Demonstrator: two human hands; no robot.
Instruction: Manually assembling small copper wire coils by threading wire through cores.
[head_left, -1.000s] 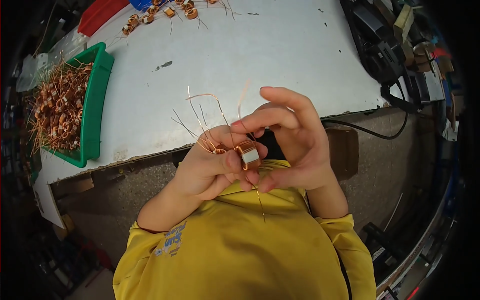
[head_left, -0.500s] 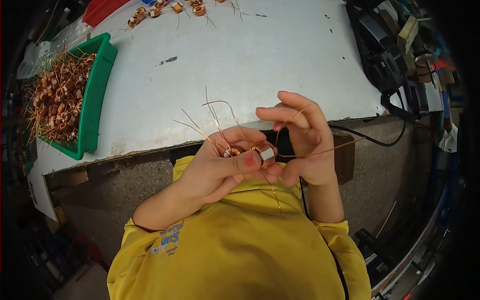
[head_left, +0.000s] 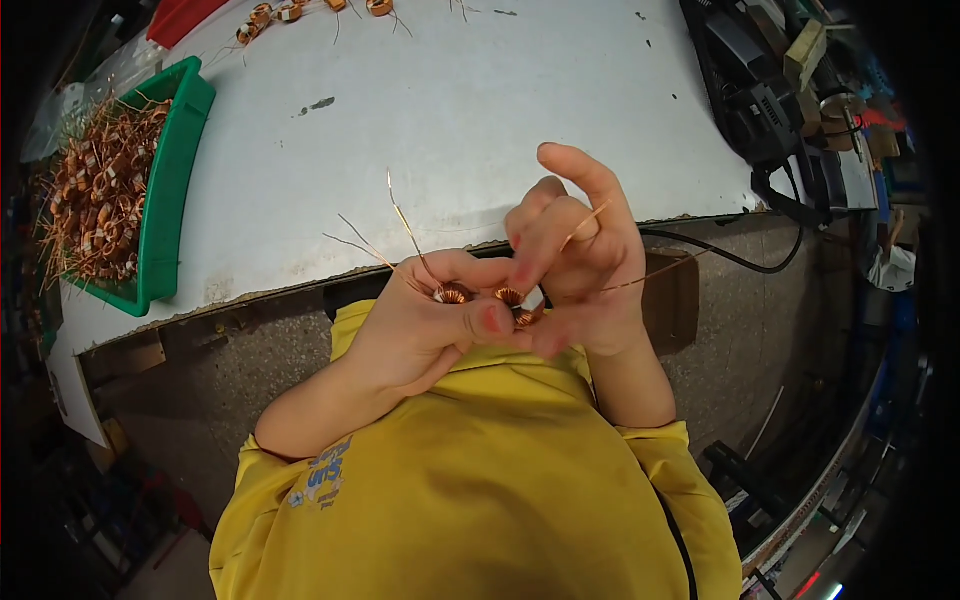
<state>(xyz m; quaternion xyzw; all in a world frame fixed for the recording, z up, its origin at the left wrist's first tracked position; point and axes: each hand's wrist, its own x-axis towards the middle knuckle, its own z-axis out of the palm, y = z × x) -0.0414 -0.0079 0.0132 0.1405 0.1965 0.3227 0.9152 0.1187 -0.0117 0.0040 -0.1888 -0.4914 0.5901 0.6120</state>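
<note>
My left hand (head_left: 415,320) is closed round a small copper-wound ring coil (head_left: 453,294), whose long wire leads stick up past the fingers. Beside it, at the left thumb tip, is a second ring coil (head_left: 517,307) with a white block at its side. My right hand (head_left: 605,275) has come to this second coil, thumb below and a bent finger above, gripping it. One finger of that hand points up, and two copper leads run past its palm. Where exactly the right fingertips press is partly hidden.
A green bin (head_left: 165,200) heaped with copper coils stands on the white table (head_left: 400,110) at the left. Several loose coils (head_left: 290,12) lie at the far edge near a red object (head_left: 185,20). Black equipment (head_left: 765,110) with a cable sits at the right.
My right hand has closed in from open fingers onto the right coil. That coil has turned, showing its windings more. The view has shifted slightly.
</note>
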